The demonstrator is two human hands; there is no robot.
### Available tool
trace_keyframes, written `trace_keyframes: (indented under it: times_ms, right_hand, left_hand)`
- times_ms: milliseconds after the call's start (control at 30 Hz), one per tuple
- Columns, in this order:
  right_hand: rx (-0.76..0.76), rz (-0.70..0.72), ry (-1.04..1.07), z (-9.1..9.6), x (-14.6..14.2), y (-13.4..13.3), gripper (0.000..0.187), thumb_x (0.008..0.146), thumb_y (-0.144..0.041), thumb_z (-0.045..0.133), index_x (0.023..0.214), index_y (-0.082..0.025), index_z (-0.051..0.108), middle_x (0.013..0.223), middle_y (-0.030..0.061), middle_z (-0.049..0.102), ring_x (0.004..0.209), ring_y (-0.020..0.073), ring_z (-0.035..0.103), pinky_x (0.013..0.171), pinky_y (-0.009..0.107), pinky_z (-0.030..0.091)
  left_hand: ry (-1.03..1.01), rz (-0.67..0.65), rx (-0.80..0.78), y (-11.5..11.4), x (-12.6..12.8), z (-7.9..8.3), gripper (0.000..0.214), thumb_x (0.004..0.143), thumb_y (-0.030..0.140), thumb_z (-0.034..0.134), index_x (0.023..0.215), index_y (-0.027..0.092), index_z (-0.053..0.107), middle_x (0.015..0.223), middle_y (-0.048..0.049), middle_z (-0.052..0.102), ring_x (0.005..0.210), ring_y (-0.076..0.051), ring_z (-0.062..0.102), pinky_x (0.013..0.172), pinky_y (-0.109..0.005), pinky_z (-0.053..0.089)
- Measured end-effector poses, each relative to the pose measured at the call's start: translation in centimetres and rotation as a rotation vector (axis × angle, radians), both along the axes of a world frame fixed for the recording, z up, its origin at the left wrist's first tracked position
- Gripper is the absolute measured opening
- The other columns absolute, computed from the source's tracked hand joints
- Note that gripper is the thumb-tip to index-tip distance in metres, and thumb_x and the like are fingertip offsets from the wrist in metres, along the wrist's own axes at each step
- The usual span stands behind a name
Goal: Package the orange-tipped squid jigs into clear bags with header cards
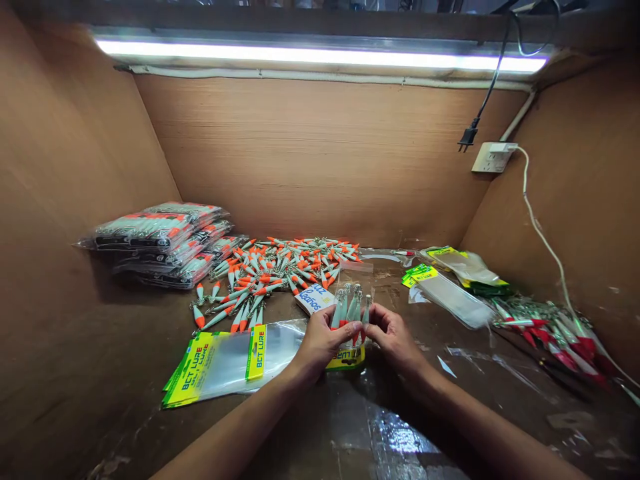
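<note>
Several pale squid jigs [353,308] stand side by side between my hands, hooked ends up and orange-red tips down. My left hand [327,337] is closed around them, its thumb across the front. My right hand [393,335] pinches the rightmost jig [367,309] at its lower part. Just below my fingers lies a clear bag's yellow-green header [346,360], partly hidden by my left hand. A white card with blue handwriting [316,299] rests behind my left hand. To the left lie clear bags with yellow "BCT LURE" headers [195,368].
A loose pile of orange-tipped jigs [280,270] spreads behind my hands. Packed bags of jigs [165,243] are stacked at the back left. On the right are more clear bags [453,297] and red-ended jigs [555,333]. A black plug [468,137] hangs near a wall outlet [491,158].
</note>
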State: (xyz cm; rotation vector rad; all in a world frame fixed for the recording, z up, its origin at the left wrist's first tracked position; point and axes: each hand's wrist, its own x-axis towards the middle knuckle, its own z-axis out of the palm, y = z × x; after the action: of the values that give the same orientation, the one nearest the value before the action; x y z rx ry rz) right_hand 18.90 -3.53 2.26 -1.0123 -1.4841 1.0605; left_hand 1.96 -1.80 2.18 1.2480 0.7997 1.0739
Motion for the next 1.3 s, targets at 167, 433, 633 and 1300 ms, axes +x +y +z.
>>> trace_keyframes:
  times_ms: [167,433,633,1300]
  right_hand:
    - [-0.03,-0.015,0.038,-0.5,-0.2,0.1,0.018,0.087,-0.036,0.061,0.087,-0.018,0.064,0.08,0.0014,0.066,0.071,0.0161,0.059,0.067,0.027,0.048]
    - [-0.008,-0.06,-0.007,-0.9,-0.5,-0.6,0.018,0.088,-0.037,0.062,0.088,-0.019,0.062,0.08,0.0006,0.064,0.07,0.015,0.057,0.065,0.025,0.046]
    - [-0.085,-0.043,0.091,-1.7,-1.2,-0.4,0.021,0.087,-0.04,0.063,0.091,-0.019,0.06,0.08,0.0004,0.065,0.069,0.0156,0.059,0.064,0.025,0.047]
    - [-0.081,-0.102,0.033,-1.4,-0.4,0.3,0.014,0.083,-0.033,0.062,0.083,-0.019,0.059,0.072,-0.0019,0.06,0.062,0.0138,0.054,0.06,0.025,0.044]
  left_hand:
    - [-0.021,0.07,0.007,0.2,0.2,0.0,0.042,0.079,0.051,0.073,0.095,0.013,0.07,0.078,-0.0032,0.067,0.065,-0.012,0.059,0.064,-0.023,0.047]
    - [0.088,0.186,0.124,0.4,-0.1,-0.2,0.036,0.079,0.047,0.072,0.088,0.012,0.071,0.078,-0.0033,0.068,0.066,-0.013,0.057,0.062,-0.022,0.045]
    - [0.059,0.196,0.097,0.4,0.0,-0.5,0.036,0.077,0.046,0.075,0.091,0.013,0.071,0.079,-0.0035,0.069,0.069,-0.016,0.062,0.062,-0.023,0.047]
    - [0.014,0.075,-0.001,0.3,0.0,-0.3,0.04,0.076,0.047,0.077,0.09,0.01,0.071,0.081,-0.0056,0.071,0.067,-0.015,0.063,0.062,-0.023,0.049]
